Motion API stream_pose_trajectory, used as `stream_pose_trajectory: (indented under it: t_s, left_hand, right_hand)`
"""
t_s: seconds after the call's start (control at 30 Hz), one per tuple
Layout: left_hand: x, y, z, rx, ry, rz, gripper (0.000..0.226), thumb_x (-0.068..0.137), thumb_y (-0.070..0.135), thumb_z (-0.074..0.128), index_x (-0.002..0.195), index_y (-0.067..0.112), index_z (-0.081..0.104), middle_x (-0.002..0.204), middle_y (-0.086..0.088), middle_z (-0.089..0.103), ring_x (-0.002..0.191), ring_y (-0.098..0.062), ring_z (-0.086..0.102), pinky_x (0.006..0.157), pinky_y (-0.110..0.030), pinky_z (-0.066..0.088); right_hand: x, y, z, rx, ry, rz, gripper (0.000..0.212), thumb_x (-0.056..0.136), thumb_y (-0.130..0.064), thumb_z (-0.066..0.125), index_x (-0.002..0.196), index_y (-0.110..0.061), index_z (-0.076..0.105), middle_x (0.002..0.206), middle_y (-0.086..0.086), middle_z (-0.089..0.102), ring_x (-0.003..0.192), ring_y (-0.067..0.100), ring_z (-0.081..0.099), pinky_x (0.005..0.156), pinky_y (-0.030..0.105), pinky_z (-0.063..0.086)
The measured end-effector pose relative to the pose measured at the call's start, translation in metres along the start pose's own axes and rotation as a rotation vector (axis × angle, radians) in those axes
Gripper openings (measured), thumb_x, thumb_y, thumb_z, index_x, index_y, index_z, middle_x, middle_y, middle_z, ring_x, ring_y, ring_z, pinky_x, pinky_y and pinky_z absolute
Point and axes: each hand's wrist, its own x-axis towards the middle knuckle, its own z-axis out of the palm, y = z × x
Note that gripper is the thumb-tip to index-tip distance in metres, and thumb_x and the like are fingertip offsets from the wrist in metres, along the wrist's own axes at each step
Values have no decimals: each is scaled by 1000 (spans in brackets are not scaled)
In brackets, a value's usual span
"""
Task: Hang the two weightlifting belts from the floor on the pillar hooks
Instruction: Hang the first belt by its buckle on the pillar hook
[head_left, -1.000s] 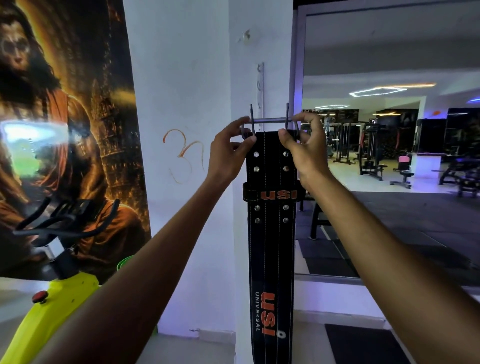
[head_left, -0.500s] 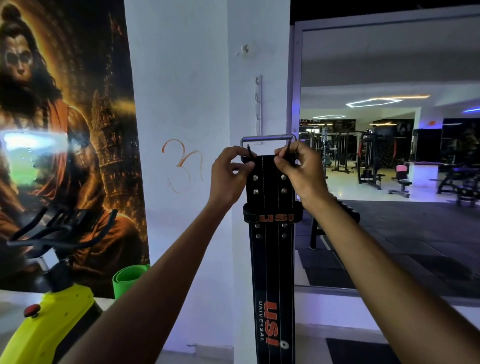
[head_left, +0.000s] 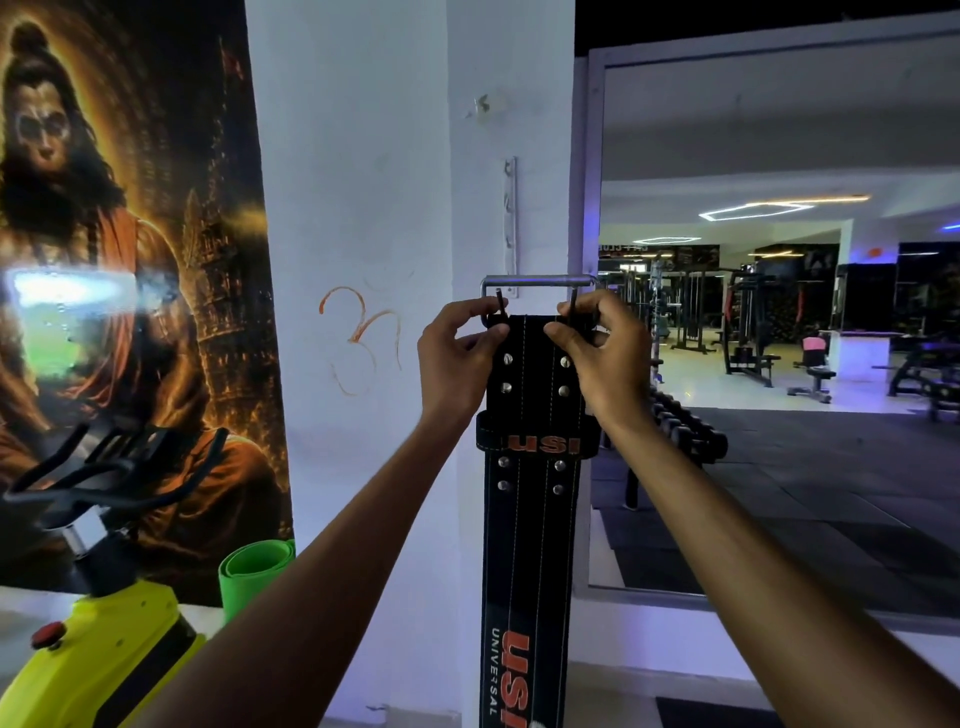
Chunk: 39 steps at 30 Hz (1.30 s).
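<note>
1. Weightlifting belt: black leather with orange "USI" lettering, hanging straight down the centre of the frame against the corner of the white pillar; its lower end runs out of the bottom edge.
2. Buckle: a silver metal frame at the belt's top end, its bar horizontal just below the hook rail, a narrow vertical strip fixed to the pillar in the upper centre. Whether the buckle rests on a hook cannot be told.
3. Left hand: grip closed, thumb and fingers pinching the belt's upper left corner beside one dark buckle prong.
4. Right hand: grip closed on the belt's upper right corner, fingers by the second prong.
5. Keeper loop: a band marked "USI" wrapped around the belt below both hands, with rivets above and beneath it.
6. Poster: fills the left of the frame.
7. Yellow exercise bike: lower left, with a green rolled mat just beside it.
8. Mirror: right of the frame, reflecting gym machines.
</note>
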Motion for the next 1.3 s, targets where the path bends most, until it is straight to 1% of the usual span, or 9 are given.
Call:
stream_pose_trajectory:
  t_s: [0.17, 0.27, 0.33, 0.4, 0.53, 0.8, 0.97, 1.07, 1.3]
  left_hand:
    - [8, -14, 15, 37, 13, 19, 28, 87, -1, 71, 112, 12, 73, 114, 2, 74, 95, -23, 75, 73, -16, 57]
    - [18, -34, 26, 63, 32, 26, 32, 86, -3, 71, 116, 8, 72, 117, -1, 72, 94, -9, 73, 75, -15, 57]
    - [26, -51, 32, 86, 37, 29, 35, 86, -5, 70, 119, 6, 72, 118, -3, 72, 94, -3, 71, 79, -18, 58]
    - [34, -70, 35, 103, 37, 36, 38, 86, -6, 69, 122, 7, 71, 116, -2, 71, 95, 0, 70, 81, -17, 58]
    - [60, -113, 38, 128, 7, 69, 40, 85, -8, 69, 122, 7, 71, 111, -3, 69, 86, 18, 65, 76, -5, 51]
    - [146, -218, 42, 119, -41, 46, 42, 86, -5, 71, 126, 8, 69, 107, 9, 67, 84, 18, 66, 75, -6, 52]
    - [201, -267, 52, 95, -59, 40, 41, 87, -3, 71, 126, 8, 69, 114, 5, 70, 87, 10, 69, 88, -26, 61]
    - [228, -287, 61, 101, -70, 66, 42, 87, -3, 71, 127, 9, 68, 115, 3, 70, 91, 11, 68, 91, -30, 61]
    - [280, -315, 75, 114, -69, 102, 47, 86, -2, 71, 131, 11, 66, 114, -2, 70, 90, 15, 66, 89, -22, 60]
  right_hand:
    - [15, 27, -6, 2, -21, 2, 27, 78, -15, 79, 98, -14, 59, 97, -9, 66, 82, -8, 61, 65, 26, 58]
    - [24, 49, 1, 0, -36, 0, 26, 79, -15, 78, 96, -15, 58, 91, -16, 63, 80, -2, 62, 66, 28, 57]
    - [27, 63, 7, -5, -26, -22, 26, 79, -14, 78, 95, -16, 59, 90, -13, 62, 81, 0, 61, 65, 20, 53]
    - [33, 81, 17, -3, -44, -10, 25, 79, -13, 78, 96, -12, 60, 94, -2, 64, 75, -11, 58, 52, 7, 46]
    - [49, 131, 42, -1, -57, 13, 22, 81, -16, 77, 96, -7, 63, 98, 5, 67, 71, -9, 58, 46, 10, 48]
    - [100, 226, 113, -16, -81, 63, 20, 82, -14, 75, 95, -6, 62, 97, 10, 66, 68, -12, 58, 45, 7, 46]
    - [141, 271, 148, -76, -56, 53, 20, 81, -15, 76, 94, -8, 62, 94, 7, 67, 67, -12, 58, 44, 6, 45]
    - [161, 295, 161, -82, -39, 51, 21, 81, -14, 76, 94, -7, 62, 93, 6, 67, 66, -12, 57, 44, 7, 45]
    - [204, 328, 185, -43, 15, 22, 37, 79, -12, 78, 108, -16, 57, 90, -10, 62, 74, -8, 63, 57, 28, 61]
